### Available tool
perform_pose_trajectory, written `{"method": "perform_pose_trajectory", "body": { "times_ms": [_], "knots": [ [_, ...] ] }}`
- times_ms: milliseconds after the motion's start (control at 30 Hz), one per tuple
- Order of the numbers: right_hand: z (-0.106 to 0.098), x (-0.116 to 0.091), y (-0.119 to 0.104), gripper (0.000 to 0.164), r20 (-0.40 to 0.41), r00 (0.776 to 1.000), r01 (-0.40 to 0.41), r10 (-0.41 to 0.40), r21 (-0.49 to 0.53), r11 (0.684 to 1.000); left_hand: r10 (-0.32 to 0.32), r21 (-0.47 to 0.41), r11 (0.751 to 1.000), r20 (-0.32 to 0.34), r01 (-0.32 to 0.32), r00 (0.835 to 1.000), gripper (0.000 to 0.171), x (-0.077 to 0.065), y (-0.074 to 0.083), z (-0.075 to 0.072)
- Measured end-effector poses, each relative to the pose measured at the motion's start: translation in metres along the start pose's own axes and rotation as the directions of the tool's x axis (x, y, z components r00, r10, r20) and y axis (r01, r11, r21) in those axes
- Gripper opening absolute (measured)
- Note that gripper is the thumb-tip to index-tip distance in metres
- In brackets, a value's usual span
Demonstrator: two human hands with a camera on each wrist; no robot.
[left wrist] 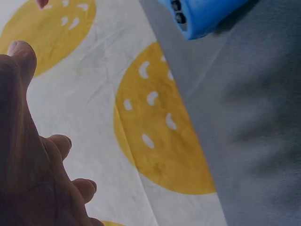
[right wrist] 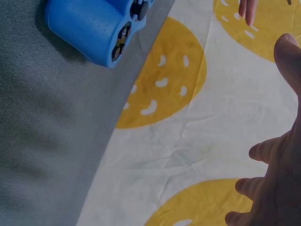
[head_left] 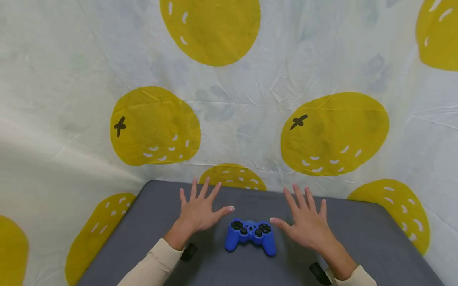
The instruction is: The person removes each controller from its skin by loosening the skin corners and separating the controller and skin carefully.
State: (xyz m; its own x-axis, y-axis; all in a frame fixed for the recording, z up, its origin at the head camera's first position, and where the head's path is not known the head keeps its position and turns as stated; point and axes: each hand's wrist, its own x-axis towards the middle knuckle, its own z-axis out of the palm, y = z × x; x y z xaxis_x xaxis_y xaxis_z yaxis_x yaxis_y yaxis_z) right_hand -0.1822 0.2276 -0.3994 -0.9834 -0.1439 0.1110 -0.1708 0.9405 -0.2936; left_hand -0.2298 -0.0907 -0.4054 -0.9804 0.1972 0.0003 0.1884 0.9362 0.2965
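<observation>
A blue game controller [head_left: 251,235] with black thumbsticks and buttons lies on the dark grey table, between the two hands. My left hand [head_left: 198,211] hovers to its left with fingers spread, palm down, touching nothing. To the right of it, my right hand [head_left: 307,223] is held up the same way, fingers apart and holding nothing. In the left wrist view, part of the controller [left wrist: 207,16] shows at the top, apart from the thumb. The right wrist view catches one grip of the controller [right wrist: 87,28] at the upper left, also apart from the hand.
The grey tabletop [head_left: 143,222] ends at a back edge just beyond the fingertips. Behind and beside it hangs a white cloth [head_left: 236,131] printed with yellow fruit shapes. Each wrist wears a dark strap device, the left one [head_left: 189,252] beside a cream sleeve [head_left: 154,264].
</observation>
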Motion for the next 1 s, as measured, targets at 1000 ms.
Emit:
{"method": "perform_pose_trajectory", "body": {
  "times_ms": [1000],
  "knots": [
    [0.027,-0.003,0.001,0.106,0.031,0.999,-0.039,0.039,0.001,0.999,-0.009,-0.021,1.0,0.005,0.009,1.0,0.097,-0.007,-0.009,0.03]
  ]
}}
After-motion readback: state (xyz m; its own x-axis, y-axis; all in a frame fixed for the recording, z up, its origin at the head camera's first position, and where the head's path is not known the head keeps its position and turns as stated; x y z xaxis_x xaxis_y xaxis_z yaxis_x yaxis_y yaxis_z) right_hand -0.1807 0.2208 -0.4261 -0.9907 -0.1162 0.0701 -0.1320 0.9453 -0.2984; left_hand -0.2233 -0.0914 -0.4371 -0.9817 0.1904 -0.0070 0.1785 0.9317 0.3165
